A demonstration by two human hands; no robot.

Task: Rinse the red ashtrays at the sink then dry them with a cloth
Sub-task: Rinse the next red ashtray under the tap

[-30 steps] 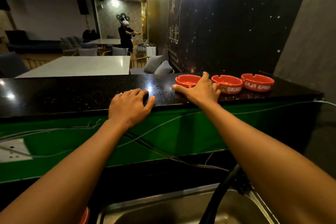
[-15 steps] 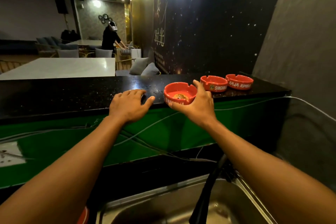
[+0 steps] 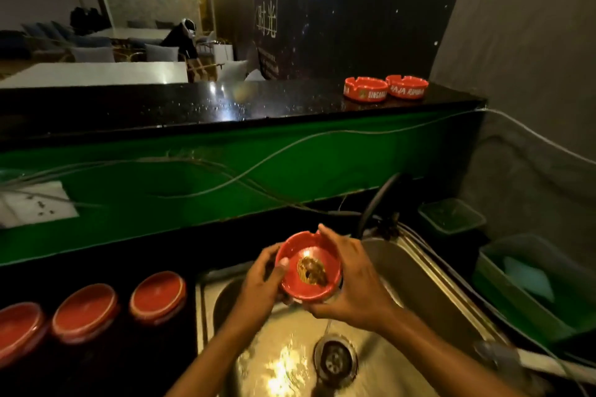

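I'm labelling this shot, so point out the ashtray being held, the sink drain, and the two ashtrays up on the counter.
held ashtray (image 3: 311, 263): head view, inner red wall.
sink drain (image 3: 335, 361): head view, strainer centre.
left counter ashtray (image 3: 366, 89): head view, side wall.
right counter ashtray (image 3: 407, 86): head view, side wall.

Left hand (image 3: 258, 287) and right hand (image 3: 353, 280): both bare, no gloves. No rings, watch or wristbands are visible. Both forearms are uncovered from wrist to the lower frame edge; no sleeve enters the view. Fingernails are short and unpainted where they show.
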